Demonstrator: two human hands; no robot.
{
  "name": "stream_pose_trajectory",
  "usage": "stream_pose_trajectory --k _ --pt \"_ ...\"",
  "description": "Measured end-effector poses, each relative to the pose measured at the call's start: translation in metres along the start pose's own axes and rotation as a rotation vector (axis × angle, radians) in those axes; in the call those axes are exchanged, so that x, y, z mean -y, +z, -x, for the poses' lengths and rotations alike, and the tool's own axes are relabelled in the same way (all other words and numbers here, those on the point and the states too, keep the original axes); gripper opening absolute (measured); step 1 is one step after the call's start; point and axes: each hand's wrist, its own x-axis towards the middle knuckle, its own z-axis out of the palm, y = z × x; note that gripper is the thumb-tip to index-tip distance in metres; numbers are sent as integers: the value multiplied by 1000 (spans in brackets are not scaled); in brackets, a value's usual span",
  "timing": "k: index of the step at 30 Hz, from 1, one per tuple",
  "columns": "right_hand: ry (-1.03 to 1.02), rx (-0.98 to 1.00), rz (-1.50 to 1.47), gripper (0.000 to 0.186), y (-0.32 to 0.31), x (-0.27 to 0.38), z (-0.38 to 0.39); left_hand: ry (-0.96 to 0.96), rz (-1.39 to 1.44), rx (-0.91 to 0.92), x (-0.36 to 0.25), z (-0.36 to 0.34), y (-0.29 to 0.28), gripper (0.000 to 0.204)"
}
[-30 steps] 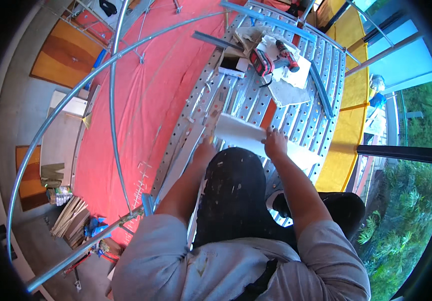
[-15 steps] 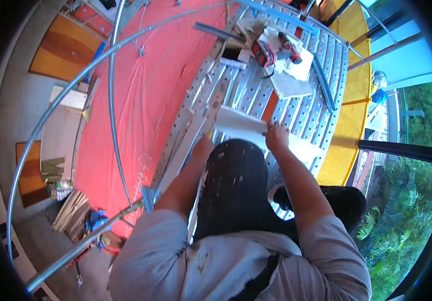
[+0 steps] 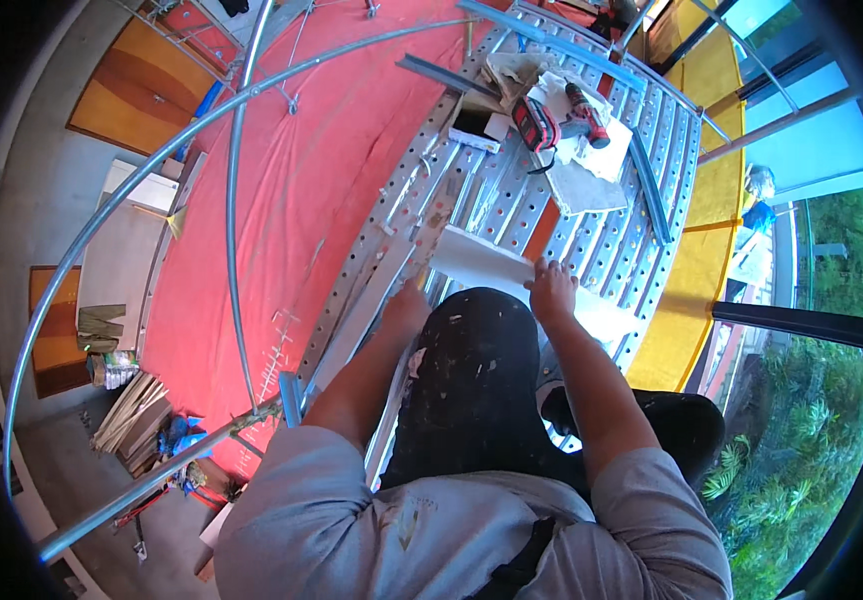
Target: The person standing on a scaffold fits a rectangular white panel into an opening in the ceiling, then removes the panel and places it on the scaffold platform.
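A long white board (image 3: 481,258) lies across the perforated metal planks in front of my knee, its right part running on past my right hand (image 3: 553,292). That hand has its fingers bent over the board's far edge and grips it. Left of my raised knee, my left hand (image 3: 406,308) is closed near the board's left end. A small yellowish bit shows at its fingertips, too small to name. My dark, paint-spotted trouser knee (image 3: 479,340) hides part of the board's near side.
Farther along the planks (image 3: 496,215) lie a red-and-black drill (image 3: 585,112), a red-and-black tool case or device (image 3: 534,125), and pale board scraps (image 3: 588,190). Metal channels (image 3: 649,190) lie beside them. Scaffold tubes (image 3: 234,230) cross red sheeting (image 3: 286,190) at left; yellow sheeting (image 3: 706,210) hangs at right.
The whole view has shifted slightly with my head. Both hands stay at about the same spots by the white board, which has hardly moved.
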Motion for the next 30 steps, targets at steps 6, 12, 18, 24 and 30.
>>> stream_pose_trajectory --k 6,12,18,24,30 --pt "-59 12 44 41 -1 17 4 26 -37 -73 9 -28 -6 44" --pt "-36 25 -24 41 3 4 0 -53 38 -88 7 -7 5 41" --pt "-42 -50 27 40 3 0 4 61 64 -52 -13 8 -10 38" --pt "-19 40 -32 42 -4 8 -1 95 2 -103 1 -16 -3 40" --pt "-42 -3 -18 44 4 14 2 10 -25 -68 47 -6 12 41"
